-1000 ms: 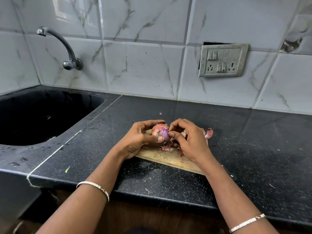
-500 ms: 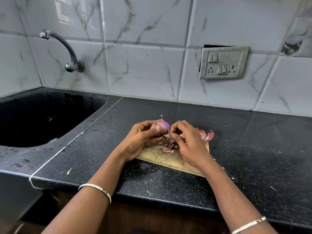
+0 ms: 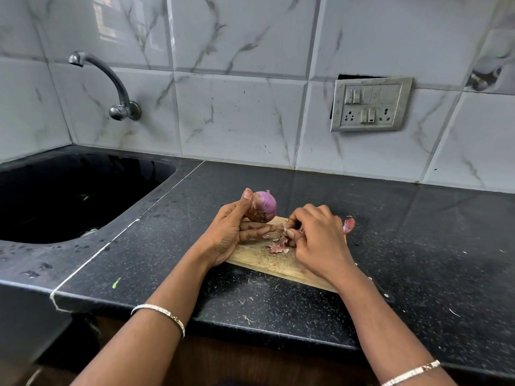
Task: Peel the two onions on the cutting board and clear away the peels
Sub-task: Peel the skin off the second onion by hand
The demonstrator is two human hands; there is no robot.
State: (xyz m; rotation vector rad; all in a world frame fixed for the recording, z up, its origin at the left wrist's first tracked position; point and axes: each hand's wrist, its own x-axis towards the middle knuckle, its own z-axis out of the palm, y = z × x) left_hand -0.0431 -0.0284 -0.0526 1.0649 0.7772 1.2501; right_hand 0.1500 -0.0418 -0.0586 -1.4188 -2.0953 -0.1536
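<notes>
A wooden cutting board (image 3: 281, 263) was laid on the black stone countertop (image 3: 418, 246), and it was taken as the landmark for everything else. Above the board's far-left corner, 1 purple onion (image 3: 264, 206) was held clear of the wood by the left hand (image 3: 231, 232); the thumb was pressed against the onion's upper left side and the bulb was cupped from below, while the remaining fingers were stretched out toward the right, over the board. Part of the onion's skin near the thumb was seen to be brownish and loose. Over the board's right half, the right hand (image 3: 317, 238) was curled downward, and a small scrap of peel was pinched between its fingertips (image 3: 291, 233) just above the wood. A little heap of pink peels (image 3: 278, 246) was left on the board's middle, directly beneath those fingertips. A larger curled peel (image 3: 348, 224) was seen past the board's far-right edge, partly hidden by the right hand. A second onion could not be made out. A black sink (image 3: 83, 196) was set well to the left of the board, with a metal tap (image 3: 111, 84) mounted on the tiled wall above it. A switch plate (image 3: 370, 104) was fixed to the wall beyond the board, to the right. A thin bangle was worn on each wrist.
</notes>
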